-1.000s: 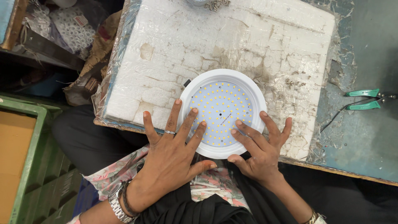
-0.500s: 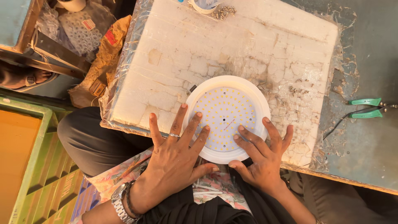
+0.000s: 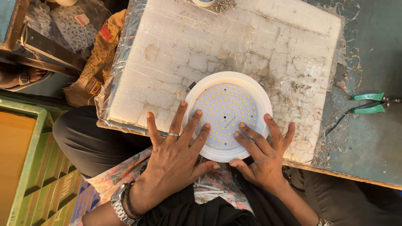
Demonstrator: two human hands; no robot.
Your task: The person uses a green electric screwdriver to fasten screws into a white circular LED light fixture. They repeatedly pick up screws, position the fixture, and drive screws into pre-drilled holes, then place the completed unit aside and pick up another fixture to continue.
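While both hands lie flat with fingers spread, nothing clasped in either grip, the left hand (image 3: 176, 157) and right hand (image 3: 261, 152) press a round white LED panel light (image 3: 227, 115). It sits at lower centre of frame on a cracked foam slab (image 3: 209, 50); green-handled pliers (image 3: 368, 103) lie at right.

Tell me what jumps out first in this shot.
The round white LED panel, dotted with small yellow diodes, lies on a cracked white foam slab at centre. Both hands press flat on its near edge, the left hand wearing a ring and a metal watch, the right hand beside it. Green-handled pliers lie off to the right on the blue-grey bench.
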